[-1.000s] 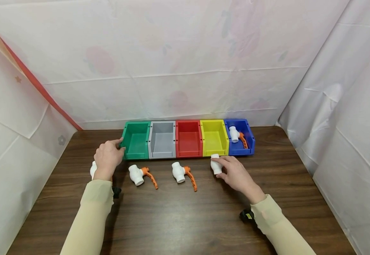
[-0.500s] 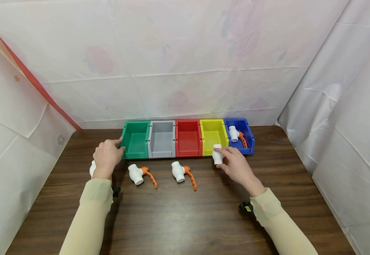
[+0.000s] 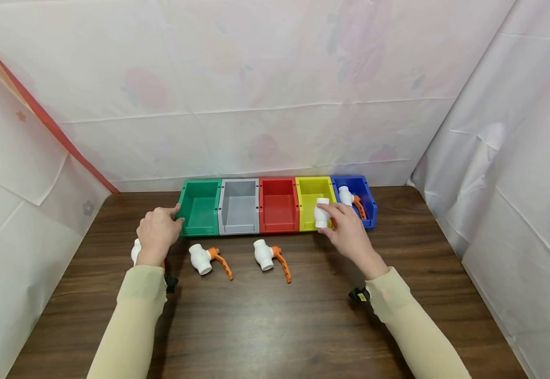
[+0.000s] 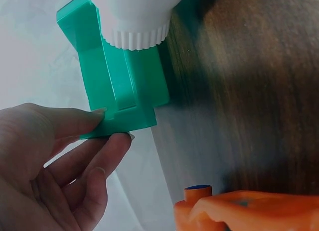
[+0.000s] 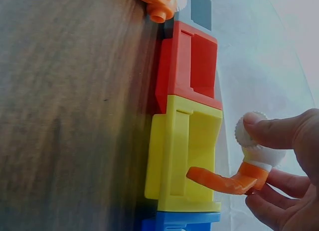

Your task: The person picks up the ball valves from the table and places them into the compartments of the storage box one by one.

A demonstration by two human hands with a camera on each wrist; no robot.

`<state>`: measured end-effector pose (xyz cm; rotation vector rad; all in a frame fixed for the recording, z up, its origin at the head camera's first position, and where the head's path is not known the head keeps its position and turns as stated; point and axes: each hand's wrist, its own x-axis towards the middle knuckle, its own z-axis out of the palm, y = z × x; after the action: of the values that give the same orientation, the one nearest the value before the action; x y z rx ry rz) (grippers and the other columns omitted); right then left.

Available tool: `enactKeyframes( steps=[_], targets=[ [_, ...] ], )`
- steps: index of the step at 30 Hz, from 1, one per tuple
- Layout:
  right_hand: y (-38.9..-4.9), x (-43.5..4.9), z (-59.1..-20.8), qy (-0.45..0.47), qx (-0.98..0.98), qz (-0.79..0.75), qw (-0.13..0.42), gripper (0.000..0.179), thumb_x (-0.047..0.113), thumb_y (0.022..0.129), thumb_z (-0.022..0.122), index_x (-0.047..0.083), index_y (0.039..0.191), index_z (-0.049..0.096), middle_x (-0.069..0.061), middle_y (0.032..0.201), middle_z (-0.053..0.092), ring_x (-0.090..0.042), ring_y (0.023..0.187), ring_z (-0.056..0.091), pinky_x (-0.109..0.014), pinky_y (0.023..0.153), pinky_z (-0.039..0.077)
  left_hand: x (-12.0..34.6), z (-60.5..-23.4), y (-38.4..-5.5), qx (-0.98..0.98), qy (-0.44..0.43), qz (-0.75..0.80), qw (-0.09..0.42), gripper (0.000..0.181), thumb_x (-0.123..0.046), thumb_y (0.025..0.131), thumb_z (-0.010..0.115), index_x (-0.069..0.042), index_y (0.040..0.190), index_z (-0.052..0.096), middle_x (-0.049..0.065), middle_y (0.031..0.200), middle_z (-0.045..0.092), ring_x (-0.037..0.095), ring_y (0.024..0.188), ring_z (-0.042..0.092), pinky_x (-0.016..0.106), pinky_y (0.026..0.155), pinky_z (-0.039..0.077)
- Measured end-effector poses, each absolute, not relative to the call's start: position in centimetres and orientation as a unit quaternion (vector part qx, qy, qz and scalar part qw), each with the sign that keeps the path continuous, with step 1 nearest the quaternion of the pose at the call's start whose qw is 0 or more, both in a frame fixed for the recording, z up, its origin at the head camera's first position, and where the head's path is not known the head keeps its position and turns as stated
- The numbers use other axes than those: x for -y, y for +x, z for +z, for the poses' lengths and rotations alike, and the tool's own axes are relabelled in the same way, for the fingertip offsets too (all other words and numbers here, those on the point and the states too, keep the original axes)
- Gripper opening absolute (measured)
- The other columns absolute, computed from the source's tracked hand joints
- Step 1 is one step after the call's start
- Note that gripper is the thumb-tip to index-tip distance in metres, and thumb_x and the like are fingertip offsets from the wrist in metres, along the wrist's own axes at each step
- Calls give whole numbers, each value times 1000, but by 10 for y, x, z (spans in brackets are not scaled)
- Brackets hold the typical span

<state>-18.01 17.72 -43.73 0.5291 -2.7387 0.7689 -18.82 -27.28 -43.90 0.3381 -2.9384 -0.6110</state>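
Observation:
My right hand [image 3: 351,237] grips a white ball valve [image 3: 321,213] with an orange handle [image 5: 224,182], over the front of the yellow bin [image 3: 309,184]. Thumb and fingers hold its white body, and the handle points toward the bin in the right wrist view. At the row's left end, my left hand [image 3: 158,234] pinches the side wall of the green bin [image 4: 127,119] between thumb and fingers. Two ball valves, a left one [image 3: 201,259] and a right one [image 3: 263,255], lie on the table. Another valve [image 3: 136,251] is mostly hidden behind my left hand.
A grey bin [image 3: 239,229] and a red bin [image 3: 280,226] stand between the green and yellow ones. The blue bin [image 3: 372,210] at the right end holds a valve [image 3: 345,196]. A white curtain [image 3: 256,105] hangs behind the brown table [image 3: 265,326].
My right hand has lifted the ball valve from the table and carried it forward to the yellow bin. The left hand stays at the green bin.

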Motion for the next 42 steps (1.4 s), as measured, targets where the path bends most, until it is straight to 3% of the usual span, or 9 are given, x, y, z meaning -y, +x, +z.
enactKeyframes(
  steps=[6, 15, 22, 31, 42],
  targets=[
    [-190, -171, -428, 190, 928, 277, 163, 61, 11, 78, 86, 14, 134, 62, -14, 127, 59, -33, 113, 53, -52, 96, 46, 272, -439, -189, 971, 113, -204, 62, 44, -25, 96, 65, -13, 138, 60, 29, 119, 64, 42, 70, 59, 46, 53, 45],
    [-211, -161, -420, 213, 908, 287, 218, 58, 7, 78, 86, 11, 131, 62, -18, 127, 57, -36, 116, 52, -53, 96, 45, 274, -443, -190, 970, 121, -203, 52, 46, -27, 96, 65, -17, 140, 58, 29, 111, 66, 36, 60, 54, 43, 50, 42],
    [-221, -158, -422, 197, 916, 286, 202, 57, 7, 79, 85, 12, 131, 63, -19, 131, 56, -37, 120, 50, -55, 101, 41, 275, -443, -190, 970, 122, -202, 50, 46, -27, 97, 65, -17, 140, 57, 30, 117, 64, 39, 66, 57, 44, 52, 43],
    [-237, -154, -435, 191, 922, 272, 201, 54, 7, 81, 84, 11, 131, 65, -18, 130, 57, -35, 118, 51, -48, 99, 45, 276, -443, -189, 970, 127, -200, 57, 45, -27, 97, 65, -16, 140, 58, 28, 108, 67, 32, 54, 51, 41, 47, 40],
    [-247, -147, -446, 174, 937, 252, 170, 55, 7, 82, 82, 13, 133, 63, -18, 133, 54, -36, 122, 48, -49, 103, 43, 277, -444, -188, 969, 131, -202, 53, 45, -27, 97, 64, -16, 140, 58, 28, 106, 66, 33, 56, 51, 41, 48, 40]
  ],
)
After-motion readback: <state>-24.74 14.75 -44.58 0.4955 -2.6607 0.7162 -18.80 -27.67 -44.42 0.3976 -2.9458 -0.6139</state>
